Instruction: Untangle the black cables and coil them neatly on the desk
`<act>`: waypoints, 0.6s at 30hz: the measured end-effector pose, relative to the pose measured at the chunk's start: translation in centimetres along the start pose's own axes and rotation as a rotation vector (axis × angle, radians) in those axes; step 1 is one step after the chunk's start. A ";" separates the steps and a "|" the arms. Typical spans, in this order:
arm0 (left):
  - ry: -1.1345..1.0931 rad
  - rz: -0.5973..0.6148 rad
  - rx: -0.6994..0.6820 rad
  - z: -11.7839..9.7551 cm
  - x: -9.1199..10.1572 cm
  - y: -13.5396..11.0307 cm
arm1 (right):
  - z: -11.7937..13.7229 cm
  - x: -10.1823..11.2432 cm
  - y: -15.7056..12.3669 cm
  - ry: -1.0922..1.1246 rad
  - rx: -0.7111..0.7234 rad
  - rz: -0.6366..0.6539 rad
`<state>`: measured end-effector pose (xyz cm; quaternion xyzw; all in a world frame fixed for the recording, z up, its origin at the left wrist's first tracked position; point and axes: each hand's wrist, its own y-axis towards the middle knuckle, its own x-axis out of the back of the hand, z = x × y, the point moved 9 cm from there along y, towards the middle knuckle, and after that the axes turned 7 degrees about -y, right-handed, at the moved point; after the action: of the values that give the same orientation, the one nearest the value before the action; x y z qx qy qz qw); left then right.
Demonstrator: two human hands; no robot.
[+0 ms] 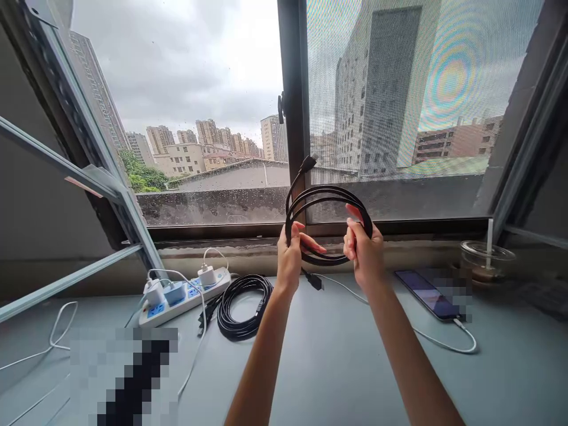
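A black cable (331, 190) with HDMI-like plugs is wound in a loose coil, held up above the table in front of the window. My left hand (290, 254) grips the coil's left side, thumb against the strands. On the opposite side my right hand (364, 245) has its fingers curled around the loops. One plug (307, 164) sticks up at the upper left of the coil; another plug (314, 280) hangs below it. A second black cable coil (243, 340) lies on the table, left of my left forearm.
A white power strip (184, 300) with chargers stands at the left by the window wall. To the right lie a phone (428, 294) on a white charging cord (465, 349) and a plastic cup (488, 260) with a straw. Metal frame bars (66, 160) rise at the left.
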<state>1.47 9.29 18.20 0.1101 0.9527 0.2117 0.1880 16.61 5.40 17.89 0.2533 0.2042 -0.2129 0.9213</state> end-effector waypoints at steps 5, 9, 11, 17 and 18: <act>0.121 0.017 -0.108 -2.2 0.9 0.2 | 0.7 -0.5 -0.3 -0.331 0.076 0.091; 0.304 0.050 -0.122 -3.4 1.5 0.1 | 3.3 -1.0 -1.2 -0.615 0.322 0.058; 0.323 0.083 -0.073 -3.6 1.3 -0.1 | 4.3 -1.7 -1.8 -0.666 0.446 0.086; 0.344 0.184 0.033 -3.0 0.2 -0.9 | 4.9 -3.4 -2.9 -0.768 0.609 0.275; 0.356 0.194 0.036 -2.9 0.1 -0.9 | 4.9 -3.7 -3.1 -0.790 0.635 0.309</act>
<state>0.09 7.48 20.21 0.1656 0.9594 0.2280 -0.0067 13.37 1.31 22.39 0.4473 -0.2728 -0.2053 0.8267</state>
